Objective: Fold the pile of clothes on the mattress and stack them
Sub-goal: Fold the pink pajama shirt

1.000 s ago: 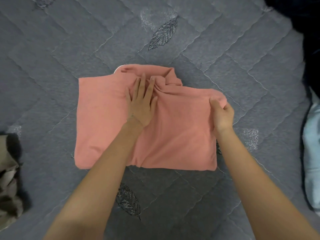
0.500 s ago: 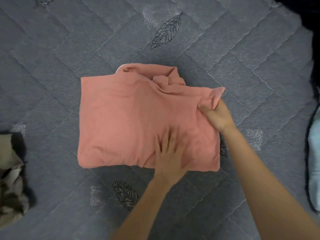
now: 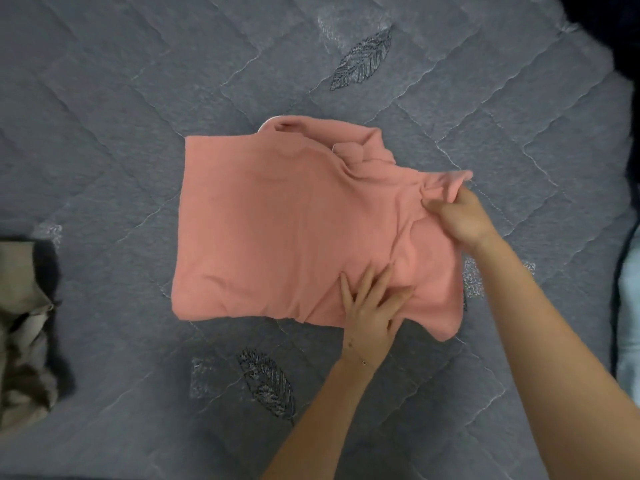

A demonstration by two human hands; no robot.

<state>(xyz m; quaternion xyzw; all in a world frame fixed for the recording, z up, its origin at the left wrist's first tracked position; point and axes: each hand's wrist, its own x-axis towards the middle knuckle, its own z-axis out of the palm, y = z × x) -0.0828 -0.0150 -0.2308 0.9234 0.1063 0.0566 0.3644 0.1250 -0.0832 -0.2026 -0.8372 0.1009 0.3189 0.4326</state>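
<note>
On the grey mattress (image 3: 138, 133), the left hand (image 3: 372, 306) presses flat, fingers spread, on a folded pink garment's (image 3: 277, 220) near edge while the right hand (image 3: 457, 216) pinches its far right corner.

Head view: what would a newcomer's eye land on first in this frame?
The salmon-pink garment, partly folded, lies in the middle of the grey quilted mattress. The right hand pinches its far right corner while the left hand presses flat on its near edge. Crumpled beige clothes sit at the left edge of the view.
</note>
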